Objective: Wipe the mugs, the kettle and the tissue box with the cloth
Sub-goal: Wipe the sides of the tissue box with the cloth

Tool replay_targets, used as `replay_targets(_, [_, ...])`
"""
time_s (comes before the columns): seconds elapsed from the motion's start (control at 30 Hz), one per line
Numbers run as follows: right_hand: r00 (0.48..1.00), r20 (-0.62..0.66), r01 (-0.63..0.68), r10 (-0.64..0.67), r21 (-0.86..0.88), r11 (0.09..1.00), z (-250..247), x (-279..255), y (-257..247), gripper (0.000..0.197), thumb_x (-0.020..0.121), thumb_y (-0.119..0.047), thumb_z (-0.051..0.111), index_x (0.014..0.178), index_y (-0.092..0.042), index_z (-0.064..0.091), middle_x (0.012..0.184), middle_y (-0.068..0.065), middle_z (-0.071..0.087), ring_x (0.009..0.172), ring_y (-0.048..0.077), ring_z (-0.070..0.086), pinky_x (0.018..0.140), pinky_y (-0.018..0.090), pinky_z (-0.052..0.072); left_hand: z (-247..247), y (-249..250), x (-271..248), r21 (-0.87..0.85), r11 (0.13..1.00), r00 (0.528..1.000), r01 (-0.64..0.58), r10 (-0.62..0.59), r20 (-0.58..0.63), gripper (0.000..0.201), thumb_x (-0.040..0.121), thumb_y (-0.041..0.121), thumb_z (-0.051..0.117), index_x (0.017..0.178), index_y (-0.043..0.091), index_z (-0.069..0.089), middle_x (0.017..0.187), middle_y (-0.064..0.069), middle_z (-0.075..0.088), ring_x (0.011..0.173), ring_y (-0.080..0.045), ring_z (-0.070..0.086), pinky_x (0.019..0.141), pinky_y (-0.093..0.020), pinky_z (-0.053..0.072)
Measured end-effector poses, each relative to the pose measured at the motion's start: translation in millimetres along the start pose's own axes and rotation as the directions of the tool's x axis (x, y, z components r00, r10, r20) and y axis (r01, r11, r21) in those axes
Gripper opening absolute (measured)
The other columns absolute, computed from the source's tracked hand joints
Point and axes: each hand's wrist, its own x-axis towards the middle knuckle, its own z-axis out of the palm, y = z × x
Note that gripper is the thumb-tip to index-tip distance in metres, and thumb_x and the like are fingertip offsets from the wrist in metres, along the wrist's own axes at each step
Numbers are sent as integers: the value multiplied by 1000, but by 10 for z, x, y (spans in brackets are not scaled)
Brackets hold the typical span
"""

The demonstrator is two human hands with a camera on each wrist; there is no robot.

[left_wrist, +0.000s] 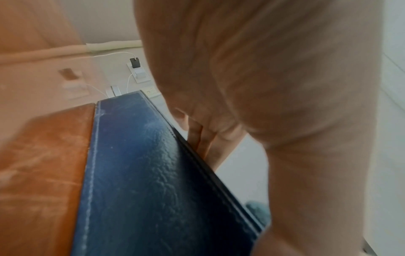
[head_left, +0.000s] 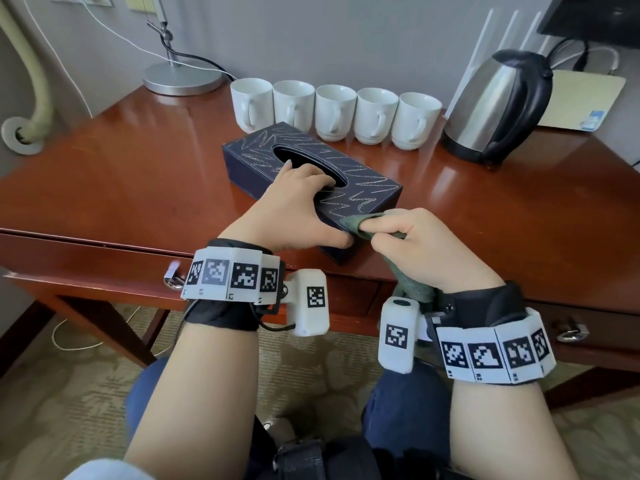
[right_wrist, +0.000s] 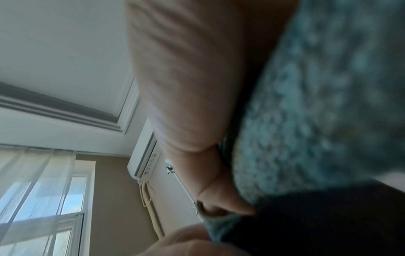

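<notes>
A dark blue tissue box (head_left: 263,161), scribbled with chalky marks on top, lies at an angle mid-table. My left hand (head_left: 322,209) grips its near end, fingers hooked into the oval slot and thumb on the side wall (left_wrist: 153,173). My right hand (head_left: 398,233) pinches a bunched green cloth (head_left: 356,223) against the box's near right corner; the cloth's tail hangs under the wrist. Up close, the cloth (right_wrist: 317,104) fills the right wrist view. Several white mugs (head_left: 336,112) stand in a row behind the box. A steel kettle (head_left: 495,105) with a black handle stands to their right.
The glossy wooden table (head_left: 121,174) has its front edge just under my wrists, with drawer handles below. A lamp base (head_left: 183,77) and cables sit at the back left. At the back right is a white router (head_left: 585,98) with antennas.
</notes>
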Motion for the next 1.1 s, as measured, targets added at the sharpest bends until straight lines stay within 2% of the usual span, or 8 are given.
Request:
replay_targets(0.13, [994,-105,-30,16,-130,991,-10,78,11,33,88,-9,55,115,-18,71,120,-7,66,111,2,56,101,19,40,-31,22,3,-33,998,996,55,-53,71,100,47,56,75,136,15,54,120,14,41,120,-6,36,99,-18,27])
replay_targets(0.23, [994,-110,-30,20,-87,996,-32,36,19,30,86,-6,56,109,-15,73,105,-16,67,94,-15,55,89,3,37,-39,18,9,-33,997,995,69,-66,78,99,50,54,82,136,15,53,121,15,40,119,-5,37,95,-17,27])
replay_targets(0.33, [998,-58,21,-25,-71,997,20,9,-57,29,84,-3,57,99,-17,77,82,-36,57,81,-23,54,77,-3,37,-55,40,25,-28,998,996,56,-54,76,110,35,66,63,132,15,56,118,14,42,118,-7,39,92,-16,28])
replay_targets(0.47, [998,-55,15,-20,-95,995,60,66,-117,30,85,-7,56,102,-22,76,98,-25,66,96,-7,59,92,18,46,-64,51,32,-4,999,994,53,-52,97,113,32,68,59,132,15,56,119,12,43,120,-11,38,94,-19,30])
replay_targets(0.57, [992,-126,-40,23,-136,990,-2,77,-43,30,86,-12,56,107,-21,74,113,-11,69,109,7,61,100,31,46,-63,53,24,-17,997,993,74,-72,98,104,41,60,73,133,15,55,120,12,43,121,-9,39,94,-19,29])
replay_targets(0.73, [998,-64,-30,23,-106,994,-24,14,-85,28,84,-8,57,99,-19,77,84,-30,62,90,-2,61,85,17,47,-61,81,53,4,997,993,77,-77,88,93,44,51,73,128,13,58,120,7,47,115,-10,40,90,-19,31])
replay_targets(0.97, [981,-165,-122,100,-129,984,-79,120,1,28,86,-14,56,107,-21,74,113,-6,70,108,12,62,100,37,47,-118,132,37,58,995,988,81,-88,123,89,44,48,68,127,14,59,124,6,51,118,-14,43,94,-27,40])
replay_targets(1.1, [990,-110,-101,86,-141,985,-80,33,-22,29,86,-10,56,108,-18,74,114,-6,69,110,7,60,98,22,42,-166,124,15,35,994,987,99,-102,121,91,43,44,68,128,15,60,125,9,52,116,-9,44,92,-25,39])
